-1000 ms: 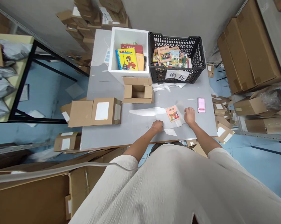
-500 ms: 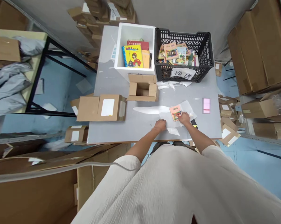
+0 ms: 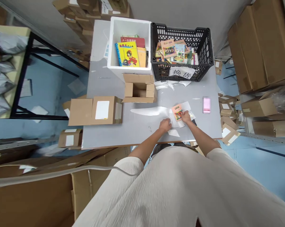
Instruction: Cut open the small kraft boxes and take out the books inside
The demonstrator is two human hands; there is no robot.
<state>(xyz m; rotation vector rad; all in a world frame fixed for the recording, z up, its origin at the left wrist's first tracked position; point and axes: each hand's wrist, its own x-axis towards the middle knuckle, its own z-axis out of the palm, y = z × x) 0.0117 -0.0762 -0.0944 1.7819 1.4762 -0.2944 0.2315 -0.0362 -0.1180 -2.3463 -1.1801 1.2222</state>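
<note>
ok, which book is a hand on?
The pink book, its right edge in the right hand. The other books sit untouched in the white box and black crate.

Loose white short-sleeved top [image 3: 175, 179] with a finely crinkled texture.

Small pink-covered book [image 3: 177, 112] over thin white sheeting [image 3: 185, 106]
We hold it cover up, slanted, in our right hand [image 3: 186, 117]; our left hand [image 3: 165, 125] is at the sheeting's edge.

Packing workroom, cardboard boxes [image 3: 95, 110], wrapped-parcel shelf [image 3: 19, 71]
</note>
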